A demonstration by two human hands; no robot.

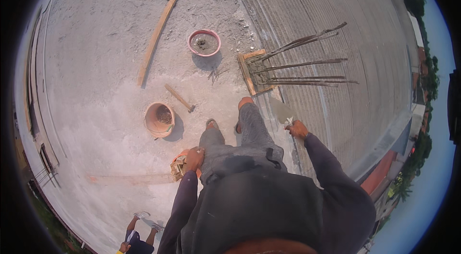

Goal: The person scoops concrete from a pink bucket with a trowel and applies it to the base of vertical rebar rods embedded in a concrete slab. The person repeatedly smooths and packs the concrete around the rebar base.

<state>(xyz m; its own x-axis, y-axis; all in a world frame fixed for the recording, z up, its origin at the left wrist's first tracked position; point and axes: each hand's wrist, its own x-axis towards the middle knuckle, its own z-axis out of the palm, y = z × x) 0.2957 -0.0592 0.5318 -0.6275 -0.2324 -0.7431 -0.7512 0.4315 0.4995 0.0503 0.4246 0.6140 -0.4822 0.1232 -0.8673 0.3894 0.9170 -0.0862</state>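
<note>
Nearest the camera is the wearer's dark shirt [254,201], followed by the grey trousers [252,124]; both feet stand on the concrete floor. Right hand [298,130]: grip closed on the pale handle of what appears to be a trowel [282,110]. The grey blade points away from the wearer and lies near the wooden frame [246,75]; gripping at the handle end leaves the blade face free. Left hand [194,159]: placed against the left thigh, probably to brace the stooped body. State of this grip: cannot be told. Just beside it is an orange container [175,158] with brown, paper-like material [178,167].

The frame surrounds grey mix at the base of the projecting steel bars [307,63]; its boards presumably confine the mix. Ahead, a pink basin [205,55] stands upright and holds similar mix, which an open rim keeps accessible. A hammer [178,97] lies flat near an orange bucket [152,124] containing small dark pieces, too small to identify. A long plank [162,27] lies beyond, well apart from the hands.
</note>
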